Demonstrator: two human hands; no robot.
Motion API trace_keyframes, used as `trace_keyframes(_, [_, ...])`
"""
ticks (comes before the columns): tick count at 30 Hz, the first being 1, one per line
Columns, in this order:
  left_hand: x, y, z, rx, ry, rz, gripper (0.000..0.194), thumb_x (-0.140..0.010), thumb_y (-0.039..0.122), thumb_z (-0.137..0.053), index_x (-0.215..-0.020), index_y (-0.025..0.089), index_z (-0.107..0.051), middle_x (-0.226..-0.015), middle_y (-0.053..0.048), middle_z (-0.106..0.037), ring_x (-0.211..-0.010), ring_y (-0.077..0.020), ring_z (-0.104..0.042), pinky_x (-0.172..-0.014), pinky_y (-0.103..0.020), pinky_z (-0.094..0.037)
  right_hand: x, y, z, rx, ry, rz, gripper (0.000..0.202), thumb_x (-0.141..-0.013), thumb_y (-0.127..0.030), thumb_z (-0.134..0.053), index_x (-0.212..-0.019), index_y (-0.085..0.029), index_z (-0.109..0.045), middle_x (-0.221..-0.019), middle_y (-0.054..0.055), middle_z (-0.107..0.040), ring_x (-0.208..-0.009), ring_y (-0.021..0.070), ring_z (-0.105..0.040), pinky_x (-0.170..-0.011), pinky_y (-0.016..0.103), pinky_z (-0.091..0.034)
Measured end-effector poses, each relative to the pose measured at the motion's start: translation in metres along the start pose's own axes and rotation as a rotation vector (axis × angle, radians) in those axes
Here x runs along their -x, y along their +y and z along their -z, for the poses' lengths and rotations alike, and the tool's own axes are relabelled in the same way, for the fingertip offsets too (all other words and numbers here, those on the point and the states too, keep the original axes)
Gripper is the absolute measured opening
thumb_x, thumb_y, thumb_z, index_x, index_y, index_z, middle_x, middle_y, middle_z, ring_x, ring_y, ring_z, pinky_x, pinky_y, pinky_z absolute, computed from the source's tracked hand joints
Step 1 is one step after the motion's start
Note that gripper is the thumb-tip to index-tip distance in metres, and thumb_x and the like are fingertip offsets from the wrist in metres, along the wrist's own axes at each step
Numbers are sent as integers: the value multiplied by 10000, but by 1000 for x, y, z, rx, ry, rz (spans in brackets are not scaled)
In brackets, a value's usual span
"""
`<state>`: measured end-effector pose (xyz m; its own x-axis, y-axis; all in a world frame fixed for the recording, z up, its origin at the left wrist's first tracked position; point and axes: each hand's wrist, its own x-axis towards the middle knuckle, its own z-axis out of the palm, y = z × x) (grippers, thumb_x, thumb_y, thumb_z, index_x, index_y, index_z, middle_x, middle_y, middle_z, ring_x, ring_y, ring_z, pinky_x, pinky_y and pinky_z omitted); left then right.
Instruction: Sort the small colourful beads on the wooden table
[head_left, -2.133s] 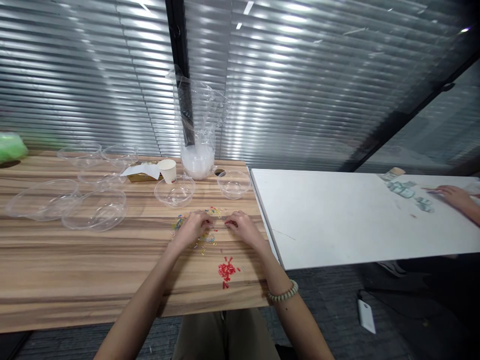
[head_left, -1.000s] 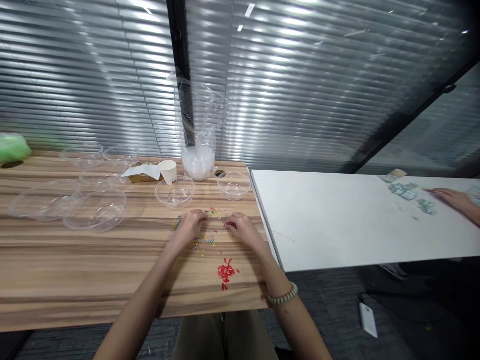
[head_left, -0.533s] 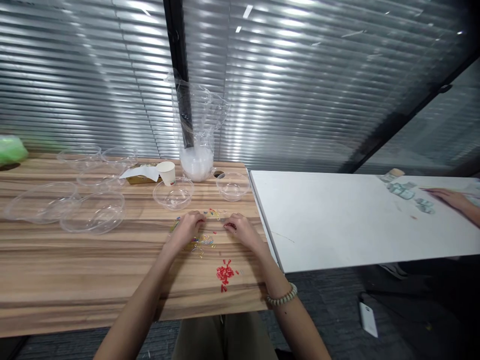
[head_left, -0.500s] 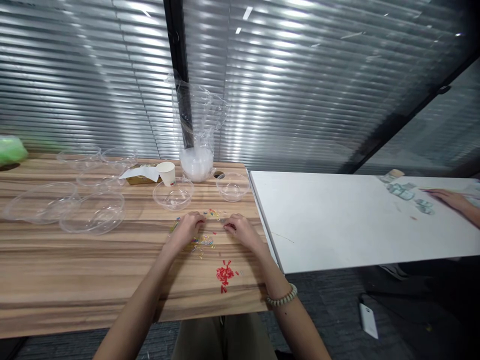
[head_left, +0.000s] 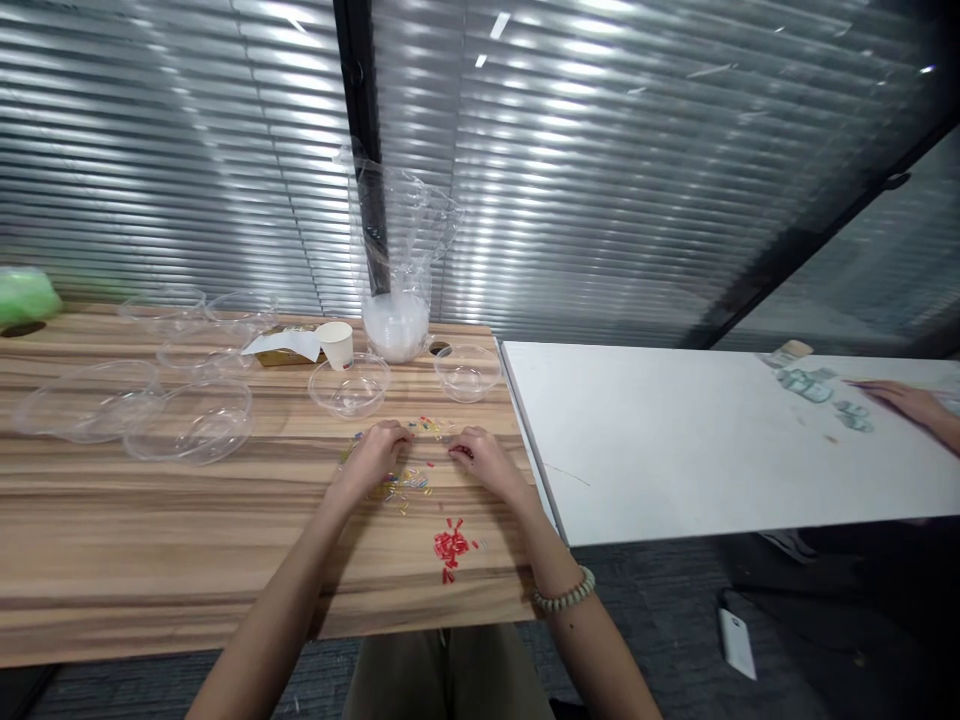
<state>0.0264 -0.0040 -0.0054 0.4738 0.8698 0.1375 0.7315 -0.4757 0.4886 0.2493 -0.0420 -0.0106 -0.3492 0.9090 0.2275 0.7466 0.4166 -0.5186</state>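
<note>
My left hand (head_left: 381, 450) is closed over the wood-grain table, fingertips pinched together. A hint of red shows at the fingertips, too small to make out. Facing it, my right hand (head_left: 480, 458) has its fingers curled round small red pieces, partly visible at the tips. Mixed yellow, blue and clear pieces (head_left: 409, 483) lie scattered below and beside the left hand, partly hidden by it. A few more coloured pieces (head_left: 429, 426) lie just beyond, between the hands. Closer to my body is a loose pile of short red pieces (head_left: 450, 546).
Clear plastic bowls (head_left: 349, 390) stand behind the hands, with several more clear bowls (head_left: 187, 425) at left. A paper cup (head_left: 336, 345), a gold box (head_left: 281, 357) and a bag of white material (head_left: 397, 325) sit at the back. A co-worker's hand (head_left: 896, 398) rests over the adjoining white table (head_left: 675, 440).
The view has shifted very slightly. Both hands stay almost in the same place, still closed, and the piles look unchanged.
</note>
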Motion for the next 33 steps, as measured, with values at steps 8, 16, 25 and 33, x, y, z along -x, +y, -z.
trace_keyframes(8, [1, 0, 0, -15, 9, -2, 246, -819, 79, -495, -879, 166, -718, -909, -83, -701, -892, -215, -636, -837, -282, -471, -1, 1, -1, 2, 3, 4, 117, -870, -78, -609, -875, -154, -698, -878, 45, -665, -867, 163, -598, -803, 257, -443])
trace_keyframes(16, [0, -1, -1, -41, -13, -1, 233, -838, 83, -496, -894, 156, -710, -917, -89, -693, -891, -215, -633, -826, -280, -464, 0, 3, -4, -16, 0, 4, 114, -871, -85, -613, -874, -155, -702, -886, 46, -667, -866, 161, -598, -800, 257, -447])
trace_keyframes(25, [0, 0, -2, -41, -24, -6, 224, -855, 87, -493, -904, 155, -701, -928, -87, -685, -910, -215, -627, -834, -276, -451, -1, 2, -3, -10, -9, 1, 111, -878, -91, -608, -882, -147, -704, -889, 50, -663, -870, 158, -596, -806, 251, -441])
trace_keyframes(33, [0, 0, -3, -41, -18, -6, 236, -847, 74, -484, -887, 156, -701, -910, -86, -677, -887, -223, -621, -813, -285, -451, 0, 2, -4, -22, -18, -9, 127, -898, -116, -586, -917, -159, -704, -926, 58, -668, -915, 162, -600, -848, 261, -441])
